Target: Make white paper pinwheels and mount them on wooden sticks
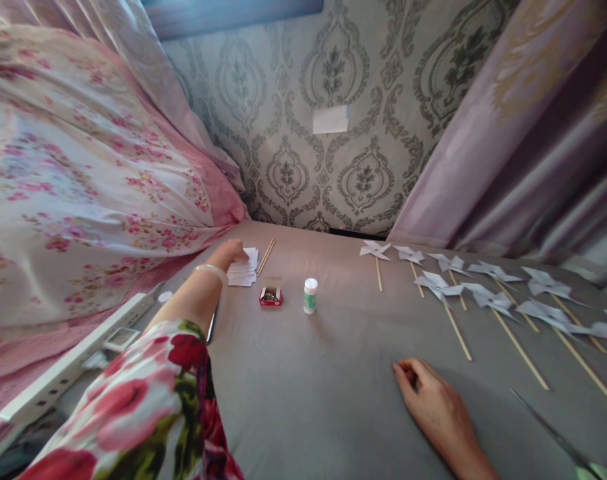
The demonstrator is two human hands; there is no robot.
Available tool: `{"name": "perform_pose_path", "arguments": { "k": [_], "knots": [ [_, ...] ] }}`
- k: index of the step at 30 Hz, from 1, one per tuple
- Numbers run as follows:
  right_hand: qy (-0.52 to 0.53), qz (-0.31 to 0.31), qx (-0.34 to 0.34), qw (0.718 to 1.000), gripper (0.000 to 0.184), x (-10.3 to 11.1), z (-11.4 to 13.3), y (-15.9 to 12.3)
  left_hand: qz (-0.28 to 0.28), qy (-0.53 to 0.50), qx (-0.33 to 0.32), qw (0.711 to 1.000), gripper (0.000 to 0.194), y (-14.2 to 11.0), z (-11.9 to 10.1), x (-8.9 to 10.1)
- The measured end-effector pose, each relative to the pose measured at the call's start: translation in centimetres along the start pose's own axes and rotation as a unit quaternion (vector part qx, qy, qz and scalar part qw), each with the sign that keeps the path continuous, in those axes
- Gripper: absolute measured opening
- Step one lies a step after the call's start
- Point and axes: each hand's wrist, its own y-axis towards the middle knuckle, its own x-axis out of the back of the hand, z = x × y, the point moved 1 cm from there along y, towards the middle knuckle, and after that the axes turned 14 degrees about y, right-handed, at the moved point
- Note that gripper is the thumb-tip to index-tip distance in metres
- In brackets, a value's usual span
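While the left hand (230, 253) touches the papers (242, 272) left of the tube (310, 297), its grip too hidden to tell, the right hand (433, 402), right of the tube, curls its grip lightly closed

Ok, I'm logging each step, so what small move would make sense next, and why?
Perhaps pinch one sheet with the left hand and lift it. That hand is at the stack of white paper, while the right hand rests on the grey surface, with nothing visible in it.
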Motion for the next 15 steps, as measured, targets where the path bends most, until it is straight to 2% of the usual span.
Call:
{"name": "perform_pose_path", "arguments": {
  "k": [4,10,15],
  "knots": [
    [-0.003,0.002,0.002,1.000,0.033,0.00,-0.06,0.01,0.026,-0.020,-0.009,0.999,0.047,0.10,0.18,0.22],
    [0.005,0.003,0.006,1.000,0.033,0.00,-0.07,0.03,0.003,-0.012,-0.005,1.000,0.054,0.52,0.04,-0.05],
    [0.005,0.000,0.013,1.000,0.033,-0.14,-0.35,-0.01,-0.007,-0.002,-0.007,1.000,0.049,0.89,0.00,-0.05]
  ]
}}
